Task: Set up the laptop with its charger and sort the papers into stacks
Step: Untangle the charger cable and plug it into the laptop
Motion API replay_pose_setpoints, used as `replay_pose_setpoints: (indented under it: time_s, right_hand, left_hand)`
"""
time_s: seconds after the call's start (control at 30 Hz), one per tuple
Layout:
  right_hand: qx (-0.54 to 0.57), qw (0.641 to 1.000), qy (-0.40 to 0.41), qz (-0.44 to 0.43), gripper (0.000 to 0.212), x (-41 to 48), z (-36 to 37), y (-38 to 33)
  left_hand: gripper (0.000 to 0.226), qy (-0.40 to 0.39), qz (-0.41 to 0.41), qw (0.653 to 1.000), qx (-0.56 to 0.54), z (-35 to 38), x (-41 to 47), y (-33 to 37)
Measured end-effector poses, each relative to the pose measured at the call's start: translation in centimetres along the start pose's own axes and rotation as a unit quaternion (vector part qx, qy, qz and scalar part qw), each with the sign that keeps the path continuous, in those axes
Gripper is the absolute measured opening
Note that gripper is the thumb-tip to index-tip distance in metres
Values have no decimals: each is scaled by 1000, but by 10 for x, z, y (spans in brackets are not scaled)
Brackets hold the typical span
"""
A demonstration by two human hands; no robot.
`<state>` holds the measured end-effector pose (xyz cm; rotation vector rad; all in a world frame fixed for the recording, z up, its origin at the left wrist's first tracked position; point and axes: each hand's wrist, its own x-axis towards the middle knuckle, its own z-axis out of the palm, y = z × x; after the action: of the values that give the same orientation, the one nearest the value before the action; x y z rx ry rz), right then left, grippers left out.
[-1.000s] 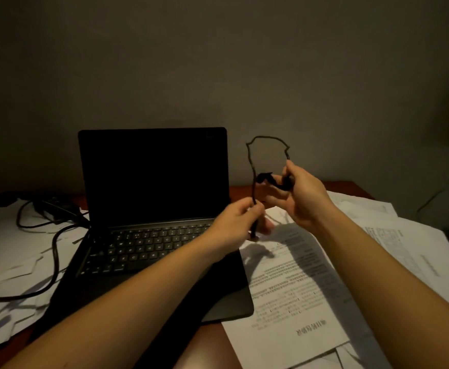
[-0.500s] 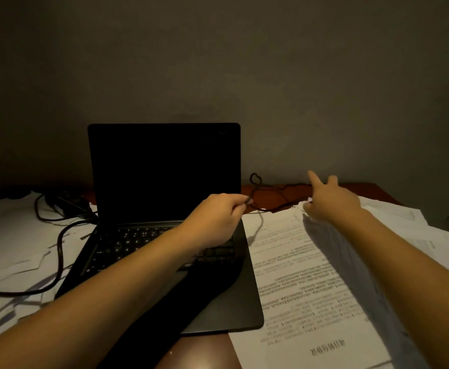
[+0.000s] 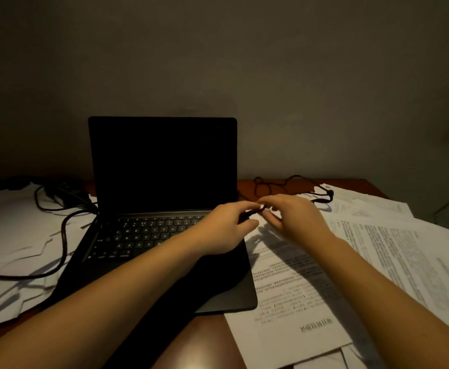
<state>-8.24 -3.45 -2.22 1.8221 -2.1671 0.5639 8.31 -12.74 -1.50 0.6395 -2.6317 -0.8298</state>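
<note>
The black laptop (image 3: 162,166) stands open on the desk with a dark screen. My left hand (image 3: 226,227) hovers over the keyboard's right edge, pinching the end of the thin black charger cable (image 3: 284,182). My right hand (image 3: 295,219) meets it from the right, fingertips closed on the same cable end. The rest of the cable trails back over the desk behind both hands and ends in a small bundle (image 3: 324,197). Printed papers (image 3: 377,249) lie spread loosely to the right of the laptop, one sheet (image 3: 284,302) tucked under its right edge.
A thicker black cord (image 3: 63,235) loops across more white papers (image 3: 10,235) left of the laptop, coming from a dark charger brick (image 3: 68,191). Red-brown desk wood (image 3: 212,339) shows at the front. A grey wall stands right behind the desk.
The cable loop I held up in the air now lies on the desk behind. My right hand reached out to the right, then came back to my left hand at the cable end.
</note>
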Motion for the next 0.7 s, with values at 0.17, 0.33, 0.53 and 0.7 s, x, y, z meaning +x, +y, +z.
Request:
replay_pose_setpoints:
  time_s: [0.17,0.33,0.53,0.7]
  right_hand:
    - [60,996,21,56,40,-7,-4,9]
    - [73,993,50,74,40,-9,-2,5]
    - [75,996,-2,54,53,-12,2,4]
    - [135,982,-128,41,66,-21,-1,-4]
  left_hand:
    - [20,80,1,992,-98,-9,-4,-9]
    - [26,-27,18,997,-69,-1,-4,-8]
    - [26,-46,29,985,-166,-1,-7,-3]
    - [28,-27,12,998,-63,1,-7,-14]
